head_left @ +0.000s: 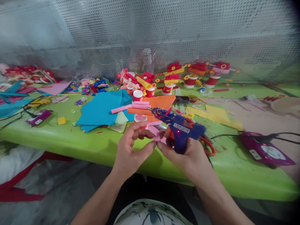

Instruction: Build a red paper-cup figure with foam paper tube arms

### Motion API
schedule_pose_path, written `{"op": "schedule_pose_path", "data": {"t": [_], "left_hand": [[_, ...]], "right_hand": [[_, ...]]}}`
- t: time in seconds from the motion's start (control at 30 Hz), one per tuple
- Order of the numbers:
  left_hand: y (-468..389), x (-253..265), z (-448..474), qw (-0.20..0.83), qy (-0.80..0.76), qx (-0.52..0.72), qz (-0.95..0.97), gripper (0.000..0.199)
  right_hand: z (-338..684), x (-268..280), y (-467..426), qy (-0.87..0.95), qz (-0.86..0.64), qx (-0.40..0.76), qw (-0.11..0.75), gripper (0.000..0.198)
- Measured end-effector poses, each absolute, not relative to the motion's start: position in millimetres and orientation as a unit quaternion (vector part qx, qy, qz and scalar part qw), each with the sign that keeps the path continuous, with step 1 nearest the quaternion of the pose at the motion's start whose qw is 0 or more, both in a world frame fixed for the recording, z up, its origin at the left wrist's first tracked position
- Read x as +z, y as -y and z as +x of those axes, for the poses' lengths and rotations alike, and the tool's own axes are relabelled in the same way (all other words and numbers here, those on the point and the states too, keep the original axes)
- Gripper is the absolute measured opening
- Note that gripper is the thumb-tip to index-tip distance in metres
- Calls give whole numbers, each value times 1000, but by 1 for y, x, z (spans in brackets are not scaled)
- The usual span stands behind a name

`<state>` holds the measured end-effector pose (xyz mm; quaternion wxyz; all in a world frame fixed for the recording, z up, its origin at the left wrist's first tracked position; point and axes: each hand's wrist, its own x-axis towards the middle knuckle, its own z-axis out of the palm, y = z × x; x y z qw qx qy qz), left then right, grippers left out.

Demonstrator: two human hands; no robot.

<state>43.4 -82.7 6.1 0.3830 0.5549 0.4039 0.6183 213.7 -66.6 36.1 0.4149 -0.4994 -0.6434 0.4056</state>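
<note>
My right hand (187, 153) is closed round the handle of a blue hot glue gun (180, 125), whose nozzle points up and left; a red light glows on its side. Between thumb and fingers, my left hand (134, 147) pinches a small pink piece of paper (156, 138), and the right thumb and a fingertip meet it too. Just beyond my hands stand white-and-red paper cups (137, 95). Rolled pink paper tubes (124, 108) lie by an orange paper sheet (161, 101). Red-handled scissors (208, 147) sit partly hidden behind the glue gun.
Blue paper sheets (100, 109) lie left of centre, yellow paper (215, 115) to the right. Purple power strips (267, 150) with black cords rest on both sides of the green table (82, 145). Finished-looking cup models (212, 79) line the back, before a perforated metal panel (140, 31).
</note>
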Motion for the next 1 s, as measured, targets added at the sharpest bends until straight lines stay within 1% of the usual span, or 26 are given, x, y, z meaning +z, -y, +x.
{"op": "schedule_pose_path", "data": {"t": [0.13,0.43,0.67,0.73,0.87,1.0], "left_hand": [[82,6,44,392,-381,626,556,51],[83,6,43,386,-396,623,553,49],[83,6,42,389,-379,623,563,47],[83,5,42,403,-380,622,553,46],[80,0,42,448,-378,635,503,42],[78,-5,42,492,-355,645,465,42]], "right_hand": [[212,36,66,650,-497,397,416,21],[208,32,64,662,-494,363,432,19],[207,35,63,675,-468,366,437,15],[209,35,64,683,-472,359,426,16],[210,35,65,678,-483,353,426,25],[208,32,64,669,-467,379,436,23]]}}
